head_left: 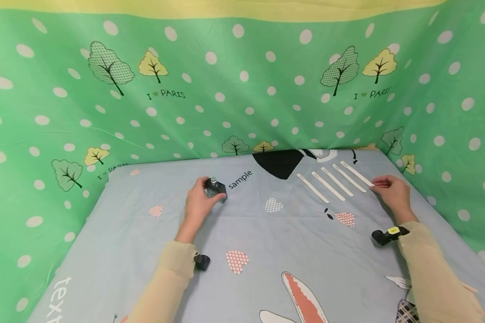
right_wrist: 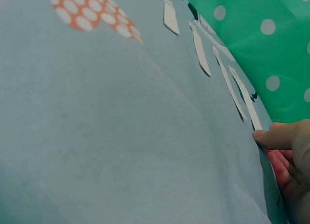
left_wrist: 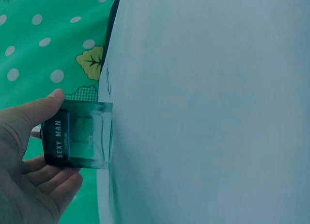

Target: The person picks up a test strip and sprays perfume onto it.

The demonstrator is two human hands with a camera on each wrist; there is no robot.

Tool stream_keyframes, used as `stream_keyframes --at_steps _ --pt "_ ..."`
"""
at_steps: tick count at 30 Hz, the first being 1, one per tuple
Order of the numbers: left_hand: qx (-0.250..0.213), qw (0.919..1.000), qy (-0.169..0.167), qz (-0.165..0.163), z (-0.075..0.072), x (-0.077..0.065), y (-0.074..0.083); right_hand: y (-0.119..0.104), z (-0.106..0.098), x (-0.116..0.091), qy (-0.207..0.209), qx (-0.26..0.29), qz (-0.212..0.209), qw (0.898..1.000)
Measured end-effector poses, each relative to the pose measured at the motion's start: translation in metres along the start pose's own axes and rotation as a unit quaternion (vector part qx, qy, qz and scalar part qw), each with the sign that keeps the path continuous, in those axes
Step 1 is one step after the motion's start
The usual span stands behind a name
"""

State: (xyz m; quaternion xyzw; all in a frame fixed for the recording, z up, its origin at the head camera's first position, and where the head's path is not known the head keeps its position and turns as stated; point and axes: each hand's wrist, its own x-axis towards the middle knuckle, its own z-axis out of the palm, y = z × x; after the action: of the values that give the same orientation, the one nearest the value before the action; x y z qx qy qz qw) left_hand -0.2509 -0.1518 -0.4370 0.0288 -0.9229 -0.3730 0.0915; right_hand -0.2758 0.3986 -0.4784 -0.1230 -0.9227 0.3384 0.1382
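My left hand grips a dark glass perfume bottle upright by its sides, thumb and fingers on opposite faces. In the left wrist view the bottle is see-through greenish, with "SEXY MAN" lettering on its dark upper part. Its base is at or very near the cloth. At the far right, my right hand pinches the near end of the rightmost white paper test strip. The right wrist view has the thumb on that strip's end. Several other test strips lie side by side to its left.
A grey-blue printed cloth covers the table, with hearts, a rabbit's ear and the word "sample". Green dotted curtains rise behind and at both sides. Each wrist carries a black camera.
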Motion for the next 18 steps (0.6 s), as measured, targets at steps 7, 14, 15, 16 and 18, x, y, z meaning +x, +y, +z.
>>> stream_keyframes --at_steps 7,14,15,16,18 --pt "-0.027 0.9991 0.000 -0.033 0.0079 0.0022 -0.0031 -0.0008 0.0005 0.0028 -0.012 0.000 0.021 1.000" --pt "-0.079 0.9961 -0.008 -0.039 0.0090 0.0049 -0.0041 0.0000 -0.0025 0.0037 -0.027 0.006 0.062 0.998" --pt "-0.090 0.9952 -0.008 -0.039 0.0077 0.0050 -0.0036 -0.0006 -0.0026 0.0038 -0.032 0.010 0.066 0.997" --pt "-0.100 0.9942 -0.011 -0.038 0.0062 0.0052 -0.0030 -0.0014 -0.0030 0.0039 -0.036 0.013 0.070 0.997" --pt "-0.114 0.9929 -0.016 -0.032 0.0029 0.0055 -0.0014 -0.0050 -0.0038 0.0033 -0.045 0.023 0.078 0.996"
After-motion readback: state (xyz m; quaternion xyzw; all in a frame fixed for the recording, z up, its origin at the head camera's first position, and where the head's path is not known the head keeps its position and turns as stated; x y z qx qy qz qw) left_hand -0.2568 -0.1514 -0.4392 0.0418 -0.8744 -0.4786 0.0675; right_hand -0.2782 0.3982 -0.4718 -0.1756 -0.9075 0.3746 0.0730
